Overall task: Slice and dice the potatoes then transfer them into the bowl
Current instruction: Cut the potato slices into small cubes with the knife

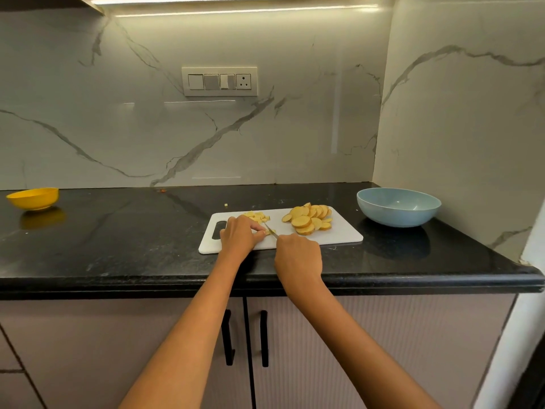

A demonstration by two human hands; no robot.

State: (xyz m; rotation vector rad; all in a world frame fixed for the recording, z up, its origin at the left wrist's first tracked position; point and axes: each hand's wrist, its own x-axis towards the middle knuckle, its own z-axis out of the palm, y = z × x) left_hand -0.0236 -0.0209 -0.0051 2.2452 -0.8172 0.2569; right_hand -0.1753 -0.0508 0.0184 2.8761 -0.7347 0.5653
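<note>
Yellow potato rounds [308, 217], skins still on their edges, lay overlapping in a heap on the right half of a white cutting board [339, 236]. A smaller scatter of diced potato [257, 216] sat toward the board's far left part, just beyond the left hand [240, 235]. That hand rested on the board beside its handle slot, its fingers curled down onto a small piece of potato [270, 231] and pinning it in place; most of the piece was hidden under the fingertips. The right hand [298, 252] had its grip closed around the handle of a knife [271, 230], the handle itself hidden inside the fist, and the thin blade angled away to the left so that its tip met the pinned piece right beside the left fingers.

One stray cube [226, 205] lay on the black tabletop [132, 231] just behind the board. A pale blue bowl [398, 206] stood on the tabletop to the right of the board, near it but not touching, with nothing visible inside. Well apart at the far left sat a small yellow bowl [33, 198]. Behind everything rose a marble-veined wall carrying a switch panel [219, 81], and below the tabletop's front edge were cabinet doors with black handles [246, 338].
</note>
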